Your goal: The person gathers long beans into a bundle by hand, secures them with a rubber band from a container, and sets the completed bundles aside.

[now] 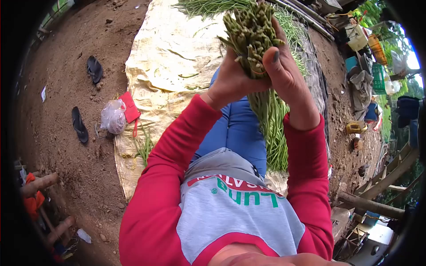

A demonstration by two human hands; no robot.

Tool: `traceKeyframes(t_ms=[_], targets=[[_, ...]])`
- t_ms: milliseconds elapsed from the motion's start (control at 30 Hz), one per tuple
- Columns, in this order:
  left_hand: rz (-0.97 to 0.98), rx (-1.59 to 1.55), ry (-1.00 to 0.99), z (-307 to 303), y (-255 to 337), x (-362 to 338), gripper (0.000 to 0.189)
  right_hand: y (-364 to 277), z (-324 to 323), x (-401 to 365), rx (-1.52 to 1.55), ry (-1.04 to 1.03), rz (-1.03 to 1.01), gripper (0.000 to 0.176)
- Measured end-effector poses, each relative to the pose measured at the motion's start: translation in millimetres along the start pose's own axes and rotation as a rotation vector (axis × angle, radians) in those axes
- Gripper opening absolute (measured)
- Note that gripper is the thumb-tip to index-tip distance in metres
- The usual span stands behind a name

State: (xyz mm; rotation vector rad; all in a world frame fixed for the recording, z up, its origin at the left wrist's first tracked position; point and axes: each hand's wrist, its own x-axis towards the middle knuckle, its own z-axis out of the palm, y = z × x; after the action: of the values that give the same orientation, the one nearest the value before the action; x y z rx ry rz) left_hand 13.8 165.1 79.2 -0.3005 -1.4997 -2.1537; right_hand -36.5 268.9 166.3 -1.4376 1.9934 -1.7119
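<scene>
bean bundle [254, 48] clasped between left hand [236, 80] and right hand [289, 73], ends [250, 26] jutting out

So the shirt [235, 217] says "Luna" in green with a little ® after it, upside down from here; nearer the shirt's hem there's a red band [237, 182] with white letters, "SATION" at the end, rest lost in folds

Left of the grip [284, 73], a dark flip-flop [94, 69] and a second flip-flop [80, 125] lie apart on bare soil [53, 80]. Nearer the grip on that side, a clear plastic bag [113, 117] touches a red pouch [128, 107]. Well apart, right of the grip, are a green crate [378, 80], a whitish container [356, 37] and a yellow container [356, 127].
</scene>
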Motion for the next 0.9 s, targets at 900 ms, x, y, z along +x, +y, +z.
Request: traceKeyframes(t_ms=[900], targets=[[-0.326, 1.250, -0.766, 63.4, -122.2, -81.6, 0.079, 177.2, -108.8, -272.8, -0.082, 0.611, 0.836, 0.078]])
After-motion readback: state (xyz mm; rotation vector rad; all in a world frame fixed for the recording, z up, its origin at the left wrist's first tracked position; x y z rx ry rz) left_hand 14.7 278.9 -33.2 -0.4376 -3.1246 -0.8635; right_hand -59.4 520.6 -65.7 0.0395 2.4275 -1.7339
